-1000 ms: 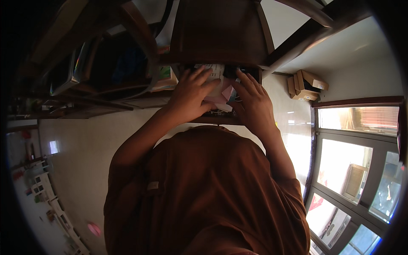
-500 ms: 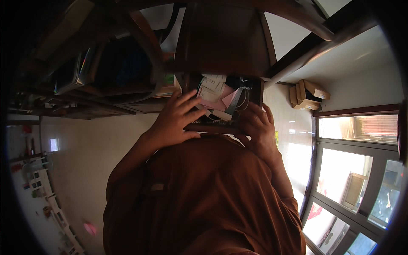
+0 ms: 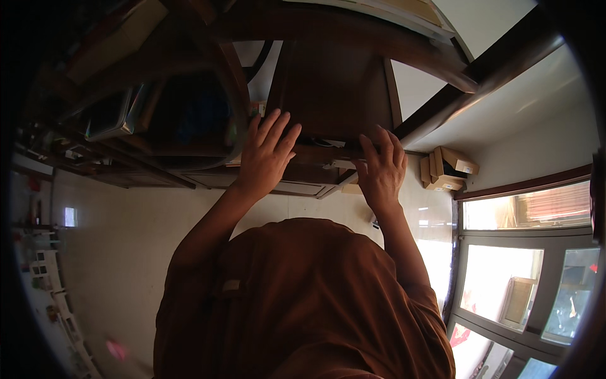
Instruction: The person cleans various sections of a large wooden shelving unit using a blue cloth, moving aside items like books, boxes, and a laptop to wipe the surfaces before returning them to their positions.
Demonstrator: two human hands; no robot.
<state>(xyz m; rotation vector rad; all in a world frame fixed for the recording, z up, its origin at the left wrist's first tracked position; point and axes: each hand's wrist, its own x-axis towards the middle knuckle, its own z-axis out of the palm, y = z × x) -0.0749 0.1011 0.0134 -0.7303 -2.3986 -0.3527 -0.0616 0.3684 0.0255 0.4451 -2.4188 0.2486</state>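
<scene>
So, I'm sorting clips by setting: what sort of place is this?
Probably a room in a home: dark-brown wooden furniture, brown cardboard boxes and grey-framed glass doors suggest it.

I see cardboard boxes (image 3: 435,169); gray-framed glass panes (image 3: 502,284) near them; pale floor (image 3: 126,252) and blurred pink thing (image 3: 117,349) left of them.

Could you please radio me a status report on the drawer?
Left grip open at dark drawer's left end; right grip open, fingers bent, at its right end. Drawer open a narrow gap, pale contents showing. No obstruction evident.
</scene>
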